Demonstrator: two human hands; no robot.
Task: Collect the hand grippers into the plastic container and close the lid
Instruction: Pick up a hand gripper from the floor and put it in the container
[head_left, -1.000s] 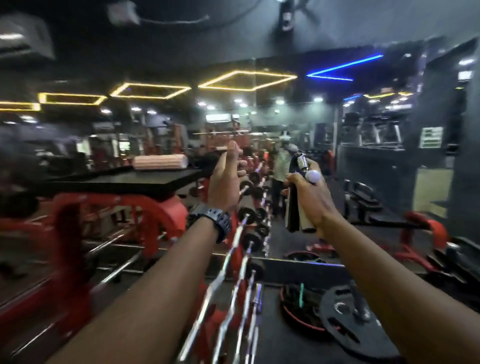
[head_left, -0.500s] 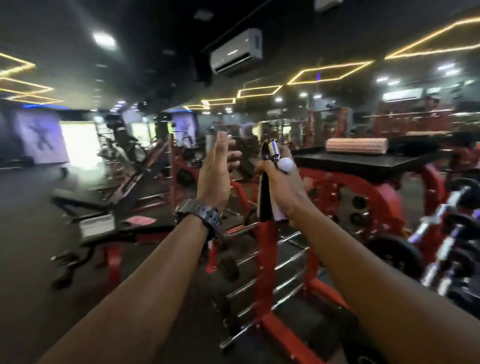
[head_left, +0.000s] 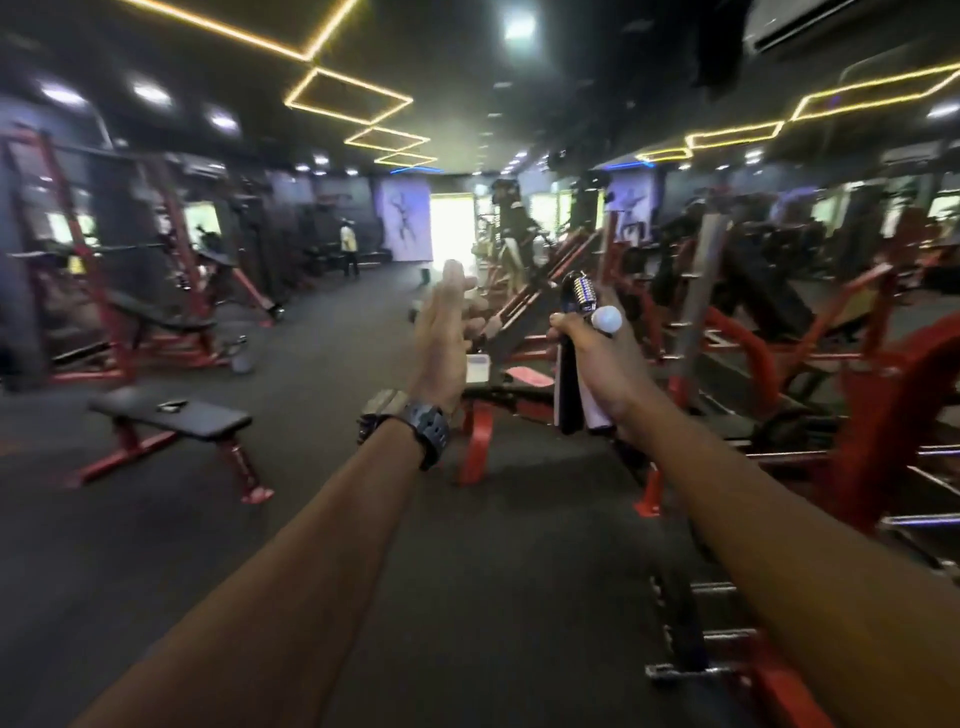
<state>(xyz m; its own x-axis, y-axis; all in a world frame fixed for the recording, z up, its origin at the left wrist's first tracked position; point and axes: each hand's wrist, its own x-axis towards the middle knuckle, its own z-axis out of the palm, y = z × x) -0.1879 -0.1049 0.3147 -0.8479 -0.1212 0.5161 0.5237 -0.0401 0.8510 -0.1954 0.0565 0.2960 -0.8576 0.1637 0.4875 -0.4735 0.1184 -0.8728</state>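
The right hand (head_left: 597, 364) is closed around a hand gripper (head_left: 579, 358), and both are held up in the air in front of the person. The grip of this hand is tight on the two handles, which are pressed close together and point down below the fist. The shiny metal spring of the hand gripper sticks up above the hand, and a small white ball sits just beside the spring, on the thumb side. The left hand (head_left: 444, 338) is just to the left of the hand gripper, not touching it. Its grip is wide, with flat fingers pointing up, and it holds nothing. A dark watch (head_left: 428, 428) is around the left wrist, lower than the hand gripper. Further left of the hand gripper, and lower, a flat bench (head_left: 171, 415) with red legs stands on the dark floor (head_left: 311, 519), and a small thing lies on top of it, too blurry to tell what. To the right of the hand gripper there are red gym machines (head_left: 857, 374). Far behind the hand gripper a person in a yellow top (head_left: 349, 249) stands near a bright doorway.
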